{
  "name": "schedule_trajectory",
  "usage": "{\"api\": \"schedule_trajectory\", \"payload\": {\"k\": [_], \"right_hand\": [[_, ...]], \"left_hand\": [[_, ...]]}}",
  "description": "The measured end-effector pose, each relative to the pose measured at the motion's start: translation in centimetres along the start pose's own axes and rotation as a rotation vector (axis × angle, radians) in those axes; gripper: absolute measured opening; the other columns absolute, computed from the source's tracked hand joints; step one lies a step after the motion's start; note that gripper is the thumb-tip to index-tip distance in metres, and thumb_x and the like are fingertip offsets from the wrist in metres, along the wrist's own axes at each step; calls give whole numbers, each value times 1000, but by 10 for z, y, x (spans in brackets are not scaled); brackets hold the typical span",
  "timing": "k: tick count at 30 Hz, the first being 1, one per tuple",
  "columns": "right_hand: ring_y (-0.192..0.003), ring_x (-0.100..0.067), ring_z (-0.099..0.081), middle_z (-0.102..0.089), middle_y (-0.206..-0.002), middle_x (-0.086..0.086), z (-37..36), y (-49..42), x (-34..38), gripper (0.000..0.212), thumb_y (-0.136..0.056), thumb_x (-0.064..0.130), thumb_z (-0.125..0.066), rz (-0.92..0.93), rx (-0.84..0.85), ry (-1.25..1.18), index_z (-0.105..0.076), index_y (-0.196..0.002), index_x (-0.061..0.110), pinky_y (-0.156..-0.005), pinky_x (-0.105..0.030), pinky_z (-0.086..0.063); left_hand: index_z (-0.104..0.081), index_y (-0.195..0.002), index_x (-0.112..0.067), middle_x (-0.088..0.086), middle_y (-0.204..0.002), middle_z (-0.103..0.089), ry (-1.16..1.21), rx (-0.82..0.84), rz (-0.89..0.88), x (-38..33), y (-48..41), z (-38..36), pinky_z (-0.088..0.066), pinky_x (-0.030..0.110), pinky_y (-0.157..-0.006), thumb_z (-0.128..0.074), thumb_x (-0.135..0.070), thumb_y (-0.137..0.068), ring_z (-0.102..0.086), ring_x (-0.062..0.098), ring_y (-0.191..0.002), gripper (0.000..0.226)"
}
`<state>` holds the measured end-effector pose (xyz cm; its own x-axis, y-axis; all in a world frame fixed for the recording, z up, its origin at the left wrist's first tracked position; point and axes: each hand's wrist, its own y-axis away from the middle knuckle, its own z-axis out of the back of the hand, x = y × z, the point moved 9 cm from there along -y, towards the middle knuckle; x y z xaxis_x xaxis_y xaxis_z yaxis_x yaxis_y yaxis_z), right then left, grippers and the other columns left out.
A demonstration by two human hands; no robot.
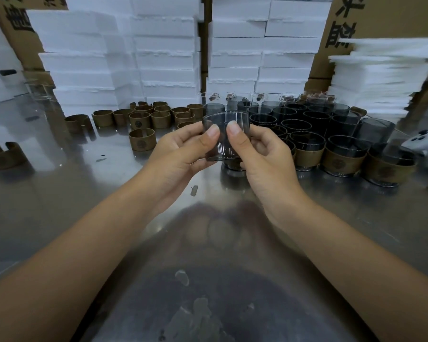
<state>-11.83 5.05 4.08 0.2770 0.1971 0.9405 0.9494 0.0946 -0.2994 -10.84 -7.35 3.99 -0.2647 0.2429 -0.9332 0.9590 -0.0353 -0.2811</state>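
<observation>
Closest, the steel worktop (pixel 84 206) reflects both forearms. Above it, the left hand (pixel 181 154) and right hand (pixel 265 156) grip a smoky glass cup (pixel 224 120) between them, held off the surface, thumbs pressed on its near wall and fingers curled round behind. Loose brown sleeves (pixel 158 117) stand beyond on the left, with sleeved cups (pixel 344 159) and bare dark cups (pixel 307 119) to the right. White foam boxes (pixel 163 58) are stacked at the back.

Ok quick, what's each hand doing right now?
Left hand: holding the glass cup, thumb on its side.
Right hand: holding the same cup from the other side.
</observation>
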Motion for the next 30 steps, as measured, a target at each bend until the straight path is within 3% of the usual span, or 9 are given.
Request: {"api": "schedule_trajectory", "payload": {"k": [3,6,9,11,14,17,23,28,30], "right_hand": [[-80,-1,-68,-72,-98,-1,0,-1,1,60,-58,47,-69,-20,6,-36,-63,-108,14,-67,-13,-50],[-84,-6,-69,-73,-95,1,2,-3,-4,69,-54,48,-70,-86,8,-80,-63,-113,13,-76,-21,-54],[-101,-16,-68,-72,-106,-2,3,-2,-8,76,-51,53,-68,-151,7,-98,-64,-118,16,-81,-28,-51],[-99,-16,-68,-72,-107,-1,2,-2,-8,67,-53,54,-67,-171,23,-126,-67,-112,21,-77,-25,-48],[-79,-5,-66,-73,-92,6,0,-1,-6,49,-58,52,-65,-177,59,-170,-70,-98,25,-73,-22,-47],[-75,-4,-64,-72,-87,9,1,-2,-7,47,-58,53,-65,-181,53,-157,-70,-95,26,-75,-24,-46],[-58,-2,-50,-66,-66,12,-7,0,-14,36,-59,63,-60,-229,118,-119,-75,-64,31,-65,-21,-43],[-89,-16,-63,-73,-91,9,-5,-3,-18,46,-60,67,-56,-211,128,-19,-74,-83,32,-85,-29,-48],[-103,-19,-66,-73,-104,5,-6,-3,-20,51,-62,64,-56,-228,136,-51,-71,-97,29,-89,-31,-50]], "left_hand": [[-62,-119,-9,2,-102,-71,21,-8,15,1,-1,3,-52,20,-75,-69,-33,-77,-67,13,-93,48],[-64,-114,-13,1,-104,-72,36,5,18,3,-3,4,-53,21,-78,-67,-37,-76,-68,12,-94,45],[-67,-111,-16,0,-105,-73,59,38,28,4,-3,3,-54,21,-81,-62,-38,-77,-67,10,-95,41],[-71,-104,-18,-1,-104,-73,83,61,32,4,-4,2,-54,21,-80,-64,-40,-75,-68,9,-93,37],[-77,-95,-24,-4,-101,-74,105,101,38,3,-4,-2,-54,21,-77,-68,-43,-74,-69,7,-90,30],[-77,-94,-26,-4,-103,-73,113,131,50,4,-3,-5,-53,22,-79,-66,-46,-70,-69,8,-94,33],[-75,-102,-25,-2,-111,-71,117,143,86,8,-3,-5,-47,32,-99,-56,-41,-82,-66,11,-102,32],[-69,-112,-27,-1,-122,-67,67,127,116,11,-2,-2,-46,35,-101,-57,-44,-81,-59,15,-117,37],[-70,-109,-28,-3,-119,-68,22,88,132,12,-2,1,-45,34,-99,-58,-46,-80,-60,12,-113,36]]}}
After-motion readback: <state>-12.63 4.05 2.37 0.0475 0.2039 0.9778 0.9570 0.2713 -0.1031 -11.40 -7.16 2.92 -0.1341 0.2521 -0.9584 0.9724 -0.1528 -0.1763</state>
